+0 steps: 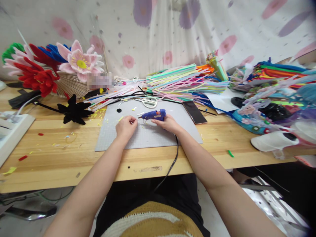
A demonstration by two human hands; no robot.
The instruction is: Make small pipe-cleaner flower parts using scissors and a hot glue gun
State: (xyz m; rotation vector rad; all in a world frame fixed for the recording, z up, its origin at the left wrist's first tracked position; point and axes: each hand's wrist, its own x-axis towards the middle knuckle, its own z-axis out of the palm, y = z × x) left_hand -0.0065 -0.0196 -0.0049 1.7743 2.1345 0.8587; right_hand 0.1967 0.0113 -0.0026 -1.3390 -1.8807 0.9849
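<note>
My right hand [168, 123] is wrapped round the handle of a blue glue gun [154, 115], whose nozzle points left. Its black cord runs down over the table's front edge. Close to the nozzle, my left hand [126, 126] is closed in a pinch; what its fingertips hold is too small to name. Both hands are above a grey cutting mat [116, 141]. A small black round piece [118, 110] lies on the mat's upper left, and scissors with pale handles [149, 102] lie at its back edge.
A black fuzzy flower [74, 110] lies left of the mat. Behind it are colourful flowers [80, 62]. Bundled pipe cleaners [175, 79] line the back. A phone [194, 112] rests on the mat's right edge. A white power strip [14, 131] is far left.
</note>
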